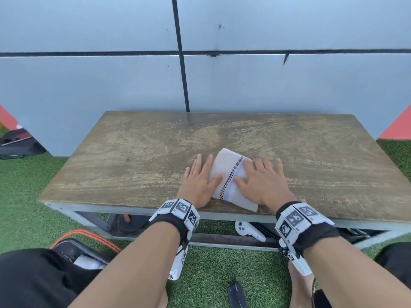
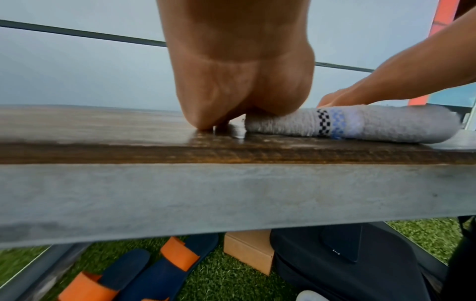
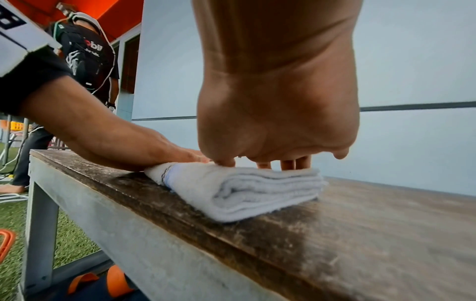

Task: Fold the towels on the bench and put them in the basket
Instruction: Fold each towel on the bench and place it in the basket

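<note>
A small white towel [image 1: 226, 167] with a black checked stripe and a blue band lies folded in layers near the front edge of the wooden bench [image 1: 133, 156]. My left hand [image 1: 199, 180] lies flat with straight fingers on the towel's left side. My right hand [image 1: 260, 178] presses flat on its right side. In the right wrist view the towel [image 3: 244, 191] shows several stacked layers under my right hand's fingertips [image 3: 288, 164]. From the left wrist the towel [image 2: 360, 126] looks like a low roll beside my left palm [image 2: 239, 81]. The dark basket [image 1: 73, 252] with an orange rim sits on the grass at lower left.
A grey panelled wall stands behind the bench. Under the bench lie blue-and-orange sandals [image 2: 144, 270], a cardboard box [image 2: 249, 250], a dark bag [image 2: 347, 264] and a white controller [image 1: 249, 231]. Another person [image 3: 85, 61] stands off to the left. Green turf surrounds the bench.
</note>
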Motion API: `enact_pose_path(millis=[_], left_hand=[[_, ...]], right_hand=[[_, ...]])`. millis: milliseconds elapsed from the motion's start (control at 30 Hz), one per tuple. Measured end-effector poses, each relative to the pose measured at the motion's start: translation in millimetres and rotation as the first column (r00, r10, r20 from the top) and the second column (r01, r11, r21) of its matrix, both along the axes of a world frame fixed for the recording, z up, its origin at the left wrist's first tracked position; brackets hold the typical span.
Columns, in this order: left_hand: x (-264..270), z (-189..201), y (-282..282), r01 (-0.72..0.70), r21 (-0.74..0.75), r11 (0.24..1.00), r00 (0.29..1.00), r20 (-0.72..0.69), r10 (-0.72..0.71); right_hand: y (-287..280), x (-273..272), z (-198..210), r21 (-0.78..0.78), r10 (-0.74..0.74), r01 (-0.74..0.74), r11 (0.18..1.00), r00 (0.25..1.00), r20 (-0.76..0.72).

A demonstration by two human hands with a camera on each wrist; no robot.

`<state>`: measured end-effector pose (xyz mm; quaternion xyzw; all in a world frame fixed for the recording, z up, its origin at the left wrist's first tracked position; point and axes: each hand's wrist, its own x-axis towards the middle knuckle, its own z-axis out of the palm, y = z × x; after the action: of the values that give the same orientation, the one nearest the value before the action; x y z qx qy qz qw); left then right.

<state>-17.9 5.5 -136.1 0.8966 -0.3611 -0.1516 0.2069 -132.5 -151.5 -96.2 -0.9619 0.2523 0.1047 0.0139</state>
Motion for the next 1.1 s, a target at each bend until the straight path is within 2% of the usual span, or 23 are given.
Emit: enact_pose_path(millis=[133, 267, 467, 633, 733, 867, 933, 967, 1033, 1100], left_hand=[[-0.5, -4.9, 15.9, -0.109, -0.066, 0.992, 0.994, -0.021, 0.108], [-6.7, 2.7, 21.4, -0.125, -0.049, 0.991, 0.989, -0.080, 0.121], [-15.2, 15.2, 26.0, -0.133, -0.088, 0.987, 0.970, -0.214, 0.111], [-23.0, 30.1, 19.3, -0.265, -0.155, 0.952, 0.935, -0.283, 0.214], [-30.7, 53.4, 21.2, -0.220, -0.151, 0.964, 0.939, -0.302, 0.167], [-35.7, 104.3, 38.0, -0.243, -0.264, 0.933, 0.933, -0.327, 0.151], [-35.8, 131.4, 54.3, -0.246, -0.306, 0.920, 0.931, -0.338, 0.136], [-35.3, 145.3, 66.0, -0.254, -0.334, 0.908, 0.927, -0.353, 0.129], [-33.0, 169.4, 95.4, -0.287, -0.399, 0.871, 0.917, -0.376, 0.131], [-28.6, 190.6, 130.7, -0.345, -0.461, 0.818, 0.904, -0.398, 0.157]], right_hand=[[2.4, -8.0, 8.1, -0.096, -0.036, 0.036, 0.995, 0.999, 0.008], [12.6, -23.0, 3.4, -0.140, -0.025, 0.038, 0.989, 0.995, 0.093], [27.8, -37.7, -10.1, -0.029, 0.000, 0.006, 1.000, 0.982, 0.188], [35.0, -48.5, -12.8, 0.016, 0.045, -0.051, 0.999, 0.965, 0.259], [41.8, -52.0, -0.6, 0.040, 0.064, -0.077, 0.996, 0.966, 0.252], [47.4, -39.9, 16.9, 0.236, -0.015, -0.062, 0.970, 0.950, 0.312], [54.9, -25.4, 30.5, 0.437, -0.092, -0.075, 0.896, 0.933, 0.348], [62.2, -16.4, 39.2, 0.555, -0.134, -0.094, 0.827, 0.925, 0.356], [82.9, 0.8, 61.3, 0.778, -0.218, -0.171, 0.605, 0.904, 0.368], [109.2, 18.9, 86.7, 0.891, -0.284, -0.246, 0.382, 0.886, 0.366]])
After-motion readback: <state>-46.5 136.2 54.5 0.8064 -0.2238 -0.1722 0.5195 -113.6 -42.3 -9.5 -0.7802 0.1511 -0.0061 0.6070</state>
